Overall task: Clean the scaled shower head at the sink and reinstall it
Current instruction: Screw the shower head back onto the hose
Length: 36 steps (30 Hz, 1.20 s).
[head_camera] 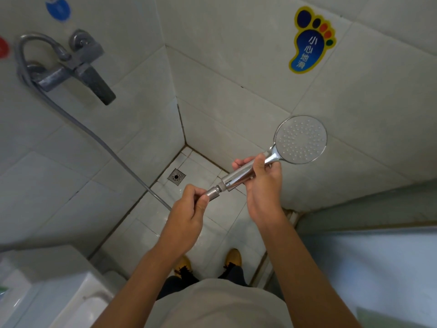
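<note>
Hose (78, 125) runs from the wall mixer (78, 65) to the left hand (189, 209), whose fingers pinch the hose nut (212, 192). Right hand (262, 183) grips the shower head (300, 139) by its handle over the floor. Tilted threads could cross and jam.

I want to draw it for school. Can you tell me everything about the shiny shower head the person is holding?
The shiny chrome shower head has a round, flat face dotted with small nozzles and a long, smooth metal handle. It is tilted, face up and to the right, in front of the pale tiled wall. The right hand grips its handle. At its threaded lower end, the left hand pinches the silver hose nut, which meets the thread.
</note>
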{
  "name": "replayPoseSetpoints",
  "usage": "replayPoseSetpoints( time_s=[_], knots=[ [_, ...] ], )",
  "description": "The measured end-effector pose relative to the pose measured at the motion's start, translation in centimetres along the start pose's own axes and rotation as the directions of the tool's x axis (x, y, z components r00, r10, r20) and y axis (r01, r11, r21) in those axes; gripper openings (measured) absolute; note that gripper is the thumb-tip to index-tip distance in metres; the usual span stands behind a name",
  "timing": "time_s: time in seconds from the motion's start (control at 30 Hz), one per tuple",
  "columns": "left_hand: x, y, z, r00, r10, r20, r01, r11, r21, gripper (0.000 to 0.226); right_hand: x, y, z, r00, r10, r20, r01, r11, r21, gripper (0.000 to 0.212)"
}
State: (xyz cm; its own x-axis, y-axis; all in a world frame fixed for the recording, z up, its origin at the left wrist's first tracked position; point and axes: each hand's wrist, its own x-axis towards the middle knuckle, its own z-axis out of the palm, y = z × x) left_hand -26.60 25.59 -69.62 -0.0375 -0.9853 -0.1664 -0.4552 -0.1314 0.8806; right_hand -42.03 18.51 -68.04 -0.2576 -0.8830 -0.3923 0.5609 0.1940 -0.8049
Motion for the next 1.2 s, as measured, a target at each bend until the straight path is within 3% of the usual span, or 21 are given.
replayPoseSetpoints(
  time_s=[0.13, 0.33, 0.63, 0.87, 1.2],
  knots=[
    [-0.22, 0.04, -0.03, 1.000, 0.011, -0.010, -0.011, 1.000, -0.002, 0.030, -0.11, 0.16, -0.15, 0.999, 0.038, -0.032, -0.038, 0.999, -0.004, 0.026],
    [-0.17, -0.26, 0.15, 0.999, 0.021, -0.028, -0.019, 0.998, 0.060, 0.017, -0.23, 0.22, -0.24, 0.999, 0.031, -0.036, -0.031, 0.999, -0.011, 0.026],
    [-0.37, -0.24, 0.11, 0.999, 0.019, -0.038, -0.019, 1.000, 0.014, 0.016, -0.48, -0.02, -0.30, 0.999, 0.017, 0.030, -0.017, 1.000, -0.015, 0.025],
    [-0.14, -0.11, 0.14, 0.997, -0.010, -0.073, 0.012, 0.999, 0.034, 0.015, -0.99, 0.13, 0.14, 0.999, -0.032, -0.017, 0.032, 0.999, -0.030, 0.016],
    [-0.22, -0.34, -0.19, 1.000, -0.006, -0.001, 0.007, 0.992, 0.126, 0.012, -0.80, 0.36, -0.07, 0.999, -0.028, -0.031, 0.026, 0.998, -0.051, 0.018]
  ],
)
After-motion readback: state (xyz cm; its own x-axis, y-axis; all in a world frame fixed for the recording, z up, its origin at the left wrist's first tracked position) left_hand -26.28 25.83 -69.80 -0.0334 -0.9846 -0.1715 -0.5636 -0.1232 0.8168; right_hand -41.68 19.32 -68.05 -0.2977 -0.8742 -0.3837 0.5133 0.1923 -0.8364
